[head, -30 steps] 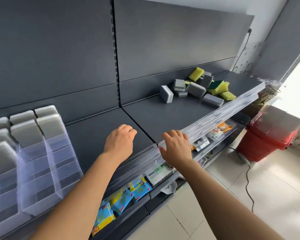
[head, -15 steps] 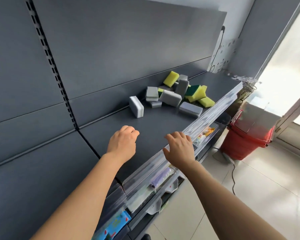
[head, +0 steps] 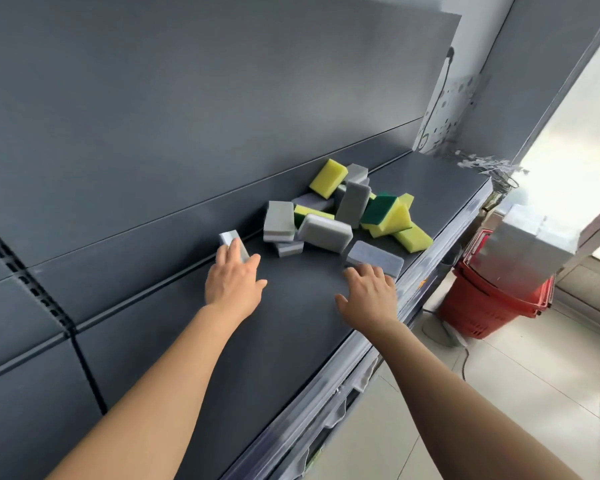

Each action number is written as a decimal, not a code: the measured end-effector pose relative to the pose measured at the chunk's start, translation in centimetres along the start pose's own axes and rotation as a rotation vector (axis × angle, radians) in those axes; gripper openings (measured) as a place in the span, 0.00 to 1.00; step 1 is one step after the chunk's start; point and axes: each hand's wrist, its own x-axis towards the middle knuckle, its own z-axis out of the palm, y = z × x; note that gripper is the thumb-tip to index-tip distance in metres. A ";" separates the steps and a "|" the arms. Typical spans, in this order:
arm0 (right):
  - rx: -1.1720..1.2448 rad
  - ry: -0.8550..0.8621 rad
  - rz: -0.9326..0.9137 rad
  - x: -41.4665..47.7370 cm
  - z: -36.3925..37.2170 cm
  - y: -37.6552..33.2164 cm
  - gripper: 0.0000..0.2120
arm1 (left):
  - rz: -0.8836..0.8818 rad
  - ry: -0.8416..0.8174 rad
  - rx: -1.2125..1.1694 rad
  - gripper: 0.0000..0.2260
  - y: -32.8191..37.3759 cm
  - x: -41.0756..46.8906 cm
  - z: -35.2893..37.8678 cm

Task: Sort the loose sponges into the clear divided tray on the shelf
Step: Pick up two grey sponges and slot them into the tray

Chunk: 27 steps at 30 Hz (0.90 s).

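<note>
Head camera, from the left: the left hand reaches out, its straight fingers laid on a small grey sponge standing by the back of the dark shelf. Just beyond lies the heap of grey and yellow sponges. The right hand, fingers spread, touches a flat grey sponge near the front edge. Red baskets stand on the floor.

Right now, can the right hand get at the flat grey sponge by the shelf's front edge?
Likely yes. The right hand is open, fingertips right at the near end of the flat grey sponge. It lies flat on the shelf, in front of the pile; nothing stands between.
</note>
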 end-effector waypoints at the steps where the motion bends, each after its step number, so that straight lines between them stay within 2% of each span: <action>1: 0.004 -0.023 0.004 0.8 0.3 0.5 0.22 | -0.046 -0.014 -0.033 0.19 0.1 0.5 0.3; 4: 0.011 -0.135 0.011 3.3 1.1 2.0 0.29 | -0.178 -0.028 -0.152 0.17 0.5 1.1 0.7; 8: 0.029 -0.208 0.094 5.2 2.0 3.2 0.31 | -0.287 0.093 -0.220 0.08 0.7 1.2 0.5; 11: -0.009 -0.129 0.044 6.5 2.0 3.7 0.28 | -0.373 0.081 -0.259 0.24 1.2 1.3 0.7; 13: -0.037 -0.067 -0.031 7.0 2.0 3.6 0.26 | -0.417 0.015 -0.280 0.32 1.7 1.2 0.8; 15: -0.022 -0.065 -0.102 6.9 2.1 3.2 0.28 | -0.437 -0.073 -0.282 0.34 2.0 1.1 0.9; 18: 0.037 -0.100 -0.215 6.6 1.9 2.3 0.31 | -0.501 -0.102 -0.337 0.37 2.3 0.4 0.6; 23: 0.318 -0.212 -0.291 5.5 0.6 0.6 0.28 | -0.601 -0.062 -0.487 0.37 2.8 -2.1 -0.1; 27: 0.642 -0.401 -0.267 4.3 0.0 -1.1 0.25 | -0.681 0.034 -0.717 0.33 2.7 -4.9 -0.9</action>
